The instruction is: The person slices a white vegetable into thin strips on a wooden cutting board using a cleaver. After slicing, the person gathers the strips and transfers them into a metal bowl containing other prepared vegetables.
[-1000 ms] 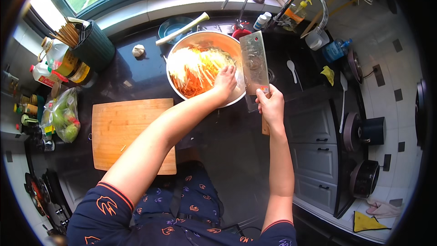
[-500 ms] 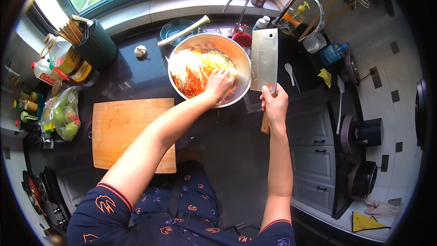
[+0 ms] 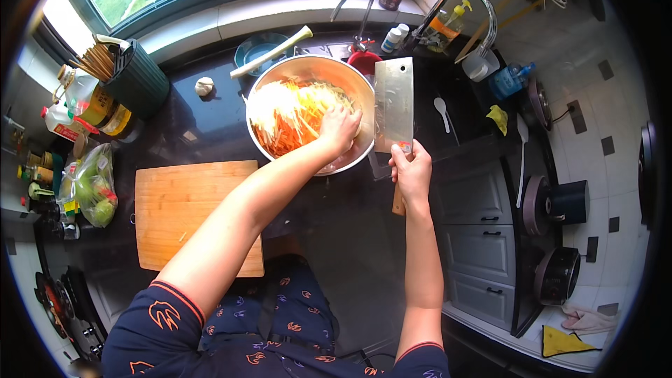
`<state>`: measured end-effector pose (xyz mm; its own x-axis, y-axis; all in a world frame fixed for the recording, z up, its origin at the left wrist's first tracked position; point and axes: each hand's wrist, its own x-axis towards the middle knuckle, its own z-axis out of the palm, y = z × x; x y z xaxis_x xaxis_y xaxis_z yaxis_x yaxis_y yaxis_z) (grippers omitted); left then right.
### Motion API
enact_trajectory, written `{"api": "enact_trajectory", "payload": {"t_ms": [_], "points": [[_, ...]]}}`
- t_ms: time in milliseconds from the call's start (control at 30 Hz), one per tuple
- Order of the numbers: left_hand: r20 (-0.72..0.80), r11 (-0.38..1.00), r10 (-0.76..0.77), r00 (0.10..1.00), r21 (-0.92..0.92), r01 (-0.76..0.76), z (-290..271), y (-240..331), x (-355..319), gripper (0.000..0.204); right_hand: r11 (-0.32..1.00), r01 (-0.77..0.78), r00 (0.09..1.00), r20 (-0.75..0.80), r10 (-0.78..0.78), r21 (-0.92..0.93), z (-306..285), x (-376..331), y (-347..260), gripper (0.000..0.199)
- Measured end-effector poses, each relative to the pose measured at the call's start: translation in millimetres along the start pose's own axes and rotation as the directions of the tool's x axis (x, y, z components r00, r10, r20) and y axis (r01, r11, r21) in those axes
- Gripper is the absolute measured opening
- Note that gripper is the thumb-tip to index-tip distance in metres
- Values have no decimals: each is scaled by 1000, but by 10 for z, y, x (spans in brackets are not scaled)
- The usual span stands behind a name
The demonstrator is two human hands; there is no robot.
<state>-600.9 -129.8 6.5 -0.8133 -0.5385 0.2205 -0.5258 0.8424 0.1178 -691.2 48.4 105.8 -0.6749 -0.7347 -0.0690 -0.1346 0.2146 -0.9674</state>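
A large steel bowl (image 3: 278, 78) on the dark counter holds shredded orange and pale vegetables (image 3: 287, 115). My left hand (image 3: 340, 128) reaches into the bowl at its right side, fingers bent onto the shreds. My right hand (image 3: 411, 170) grips the wooden handle of a broad cleaver (image 3: 393, 103); its blade points away from me, flat side up, just right of the bowl's rim.
A bare wooden cutting board (image 3: 189, 210) lies left of me. Behind the bowl are a leek stalk (image 3: 273, 50), a garlic bulb (image 3: 204, 86), a sink with two taps (image 3: 462, 0), bottles, and a chopstick holder (image 3: 133, 78). Drawers and pans stand at the right.
The cleaver has swung from over the bowl's rim to the right of it. My left hand has stayed in the shreds.
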Motion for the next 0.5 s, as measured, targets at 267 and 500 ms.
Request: {"api": "enact_trajectory", "payload": {"t_ms": [267,500], "points": [[13,881,-244,970,-415,227,-361,-109,18,59,999,-5,1000,5,5,-38,-106,-113,13,14],[248,352,-320,914,-865,358,-459,-707,152,69,998,-21,991,133,12,64,-73,-150,-24,13]]}}
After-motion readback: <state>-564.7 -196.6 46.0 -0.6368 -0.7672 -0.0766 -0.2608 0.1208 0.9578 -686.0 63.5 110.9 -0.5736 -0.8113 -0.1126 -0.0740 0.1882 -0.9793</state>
